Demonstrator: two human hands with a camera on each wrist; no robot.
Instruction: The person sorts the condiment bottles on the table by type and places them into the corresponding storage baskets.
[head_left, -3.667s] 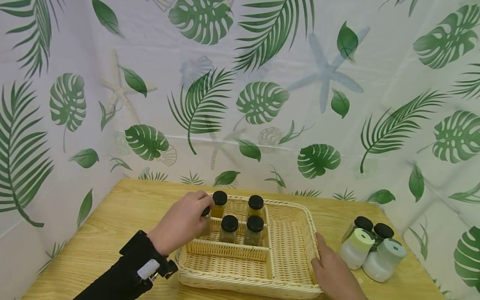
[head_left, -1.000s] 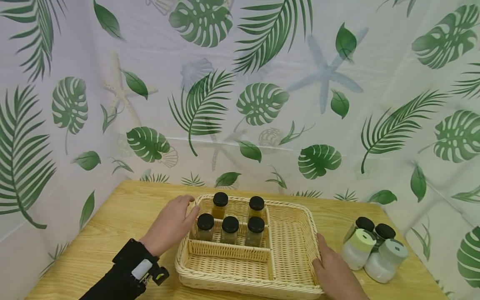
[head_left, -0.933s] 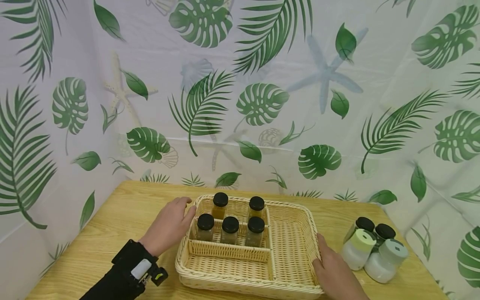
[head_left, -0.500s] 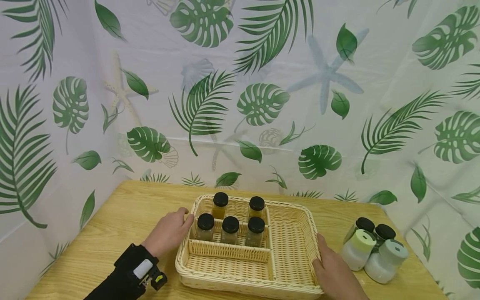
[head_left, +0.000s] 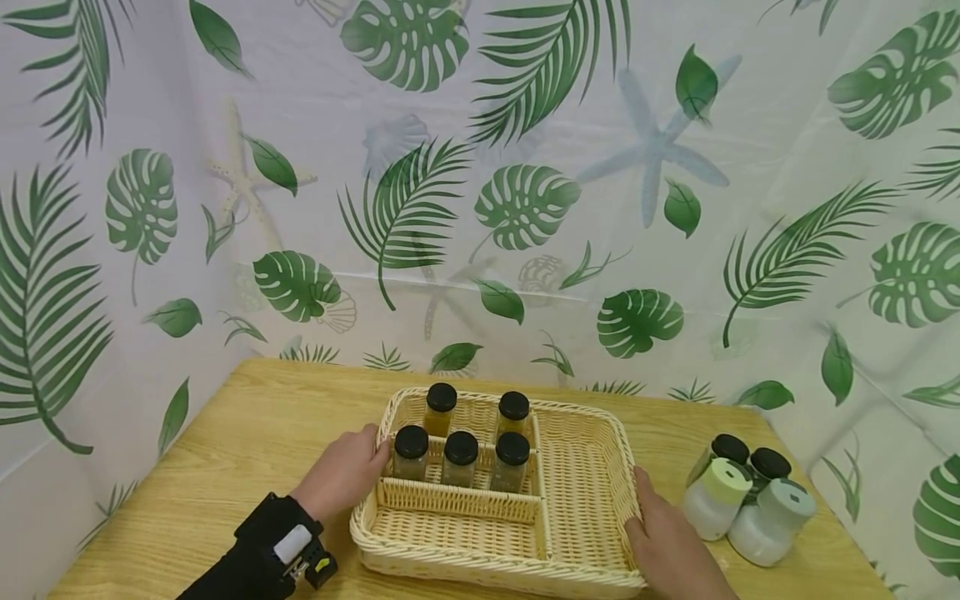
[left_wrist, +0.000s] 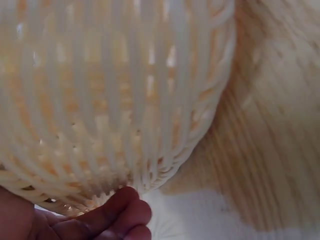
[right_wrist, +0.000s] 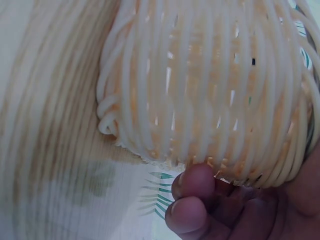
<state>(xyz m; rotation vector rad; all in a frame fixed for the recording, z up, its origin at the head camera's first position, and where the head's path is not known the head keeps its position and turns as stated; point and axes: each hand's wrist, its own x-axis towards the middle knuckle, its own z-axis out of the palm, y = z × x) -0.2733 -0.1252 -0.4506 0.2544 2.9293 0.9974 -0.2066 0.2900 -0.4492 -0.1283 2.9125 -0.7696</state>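
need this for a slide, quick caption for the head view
Both hands, left hand and right hand, rest against a wicker basket holding five black-capped jars.

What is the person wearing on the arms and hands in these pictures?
The left hand is bare; its forearm wears a black sleeve with a small white and black device strapped at the wrist. The right hand is bare, with no sleeve showing.
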